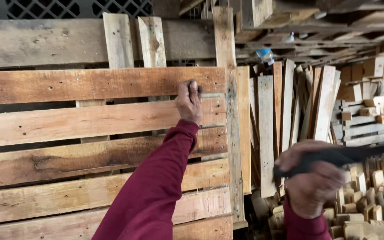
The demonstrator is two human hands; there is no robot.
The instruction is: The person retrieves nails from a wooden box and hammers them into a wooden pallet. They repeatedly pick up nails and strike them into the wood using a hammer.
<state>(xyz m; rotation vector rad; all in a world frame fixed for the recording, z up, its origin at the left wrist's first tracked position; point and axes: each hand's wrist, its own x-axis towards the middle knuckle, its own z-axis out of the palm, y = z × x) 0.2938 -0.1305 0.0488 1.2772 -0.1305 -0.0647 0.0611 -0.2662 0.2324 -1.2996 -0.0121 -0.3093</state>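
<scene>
Gripping one pallet (90, 133), two hands (189, 101), one tool (338, 156).

Right of the upright post, a row of loose boards (285, 111) leans on end, pale and reddish planks side by side. Beyond them, toward the far right, short wooden blocks (374, 186) lie heaped in a pile, with more cut pieces stacked above on slatted crates (365, 129). Overhead, rough timber (316, 26) is stored flat in layers. A bit of blue plastic (265, 54) hangs among the wood. At top left, a dark lattice panel (76, 8) shows behind grey planks (36, 42).
</scene>
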